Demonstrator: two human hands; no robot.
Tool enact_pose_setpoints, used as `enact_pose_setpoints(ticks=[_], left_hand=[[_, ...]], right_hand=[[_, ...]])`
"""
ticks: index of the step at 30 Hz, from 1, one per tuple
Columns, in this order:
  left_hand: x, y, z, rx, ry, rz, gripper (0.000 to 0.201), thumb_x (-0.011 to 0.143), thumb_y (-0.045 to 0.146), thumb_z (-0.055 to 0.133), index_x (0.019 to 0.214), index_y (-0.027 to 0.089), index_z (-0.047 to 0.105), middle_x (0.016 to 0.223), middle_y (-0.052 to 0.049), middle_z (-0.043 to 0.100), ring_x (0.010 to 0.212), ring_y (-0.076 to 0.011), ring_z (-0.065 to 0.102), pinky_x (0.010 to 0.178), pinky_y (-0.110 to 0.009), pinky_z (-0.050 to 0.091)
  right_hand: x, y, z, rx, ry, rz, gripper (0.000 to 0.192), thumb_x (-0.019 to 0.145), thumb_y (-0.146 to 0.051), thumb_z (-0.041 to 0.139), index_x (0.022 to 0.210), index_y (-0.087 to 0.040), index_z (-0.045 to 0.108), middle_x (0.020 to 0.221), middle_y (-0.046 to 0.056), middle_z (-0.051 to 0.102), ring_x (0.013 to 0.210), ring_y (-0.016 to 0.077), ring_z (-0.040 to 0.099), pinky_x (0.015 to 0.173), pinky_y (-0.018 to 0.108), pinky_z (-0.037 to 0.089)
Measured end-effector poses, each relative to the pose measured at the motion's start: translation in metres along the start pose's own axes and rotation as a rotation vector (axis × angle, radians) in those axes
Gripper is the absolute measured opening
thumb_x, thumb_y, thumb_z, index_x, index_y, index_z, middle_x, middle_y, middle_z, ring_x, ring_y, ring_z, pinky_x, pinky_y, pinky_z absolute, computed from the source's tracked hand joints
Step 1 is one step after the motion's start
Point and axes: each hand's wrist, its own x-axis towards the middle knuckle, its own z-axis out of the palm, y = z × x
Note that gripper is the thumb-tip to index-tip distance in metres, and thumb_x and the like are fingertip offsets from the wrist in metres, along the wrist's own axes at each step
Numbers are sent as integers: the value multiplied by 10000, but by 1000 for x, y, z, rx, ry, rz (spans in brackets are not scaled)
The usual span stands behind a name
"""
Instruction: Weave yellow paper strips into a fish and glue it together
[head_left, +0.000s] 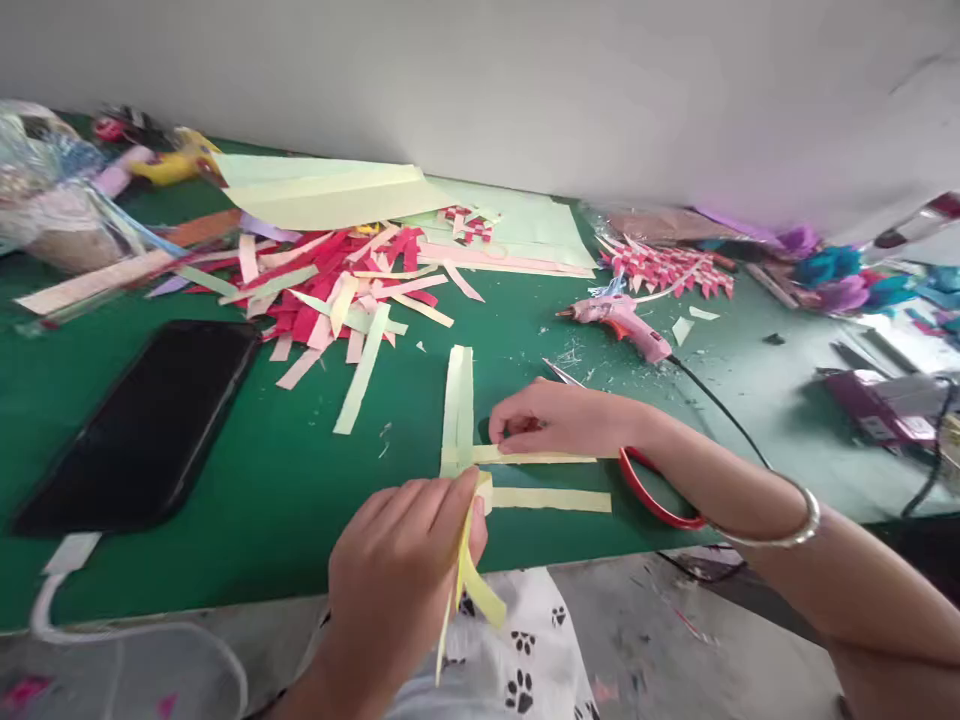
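Observation:
Just above the table's front edge, my left hand [409, 555] is closed around folded yellow paper strips [484, 595], whose loose ends hang down past the edge. My right hand [551, 415] rests on the table with curled fingers and its thumb against a pale yellow paper strip [555, 458]; the exact grip is partly hidden. Two pale green strips [458, 405] lie side by side, upright in the view, between my hands. Another yellow strip [555, 499] runs to the right from my left hand. Red-handled scissors [660, 505] lie under my right forearm, their tip [561, 372] showing beyond it.
A pink glue gun [622, 322] with a black cord lies behind my right hand. Red, pink and green strips [322, 290] are heaped at back left, near paper sheets [322, 195]. A black phone [146, 425] on a white cable lies left. Woven red-white pieces [667, 268] sit at back right.

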Motion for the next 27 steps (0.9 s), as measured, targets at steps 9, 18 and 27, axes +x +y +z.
enact_pose_setpoints(ticks=[9, 18, 27], left_hand=[[7, -2, 0, 39, 14, 9, 151, 832, 144, 511, 841, 174, 659, 627, 41, 657, 570, -99, 585, 582, -245, 387], [7, -3, -1, 31, 20, -4, 158, 839, 149, 503, 826, 181, 657, 623, 39, 651, 555, -97, 562, 570, -231, 379], [6, -5, 0, 31, 11, -2, 162, 839, 159, 502, 841, 191, 661, 645, 41, 659, 568, -93, 568, 566, -227, 371]], right_hand=[[2, 3, -7, 310, -97, -113, 221, 853, -207, 419, 1055, -193, 508, 641, -34, 548, 610, 88, 506, 520, 190, 354], [6, 8, -7, 338, -81, -271, 255, 840, -64, 343, 869, -144, 583, 918, 27, 607, 811, 79, 533, 734, 219, 411], [5, 12, -7, 380, -118, -361, 223, 804, -104, 491, 960, -149, 642, 948, 29, 643, 801, 87, 553, 757, 232, 440]])
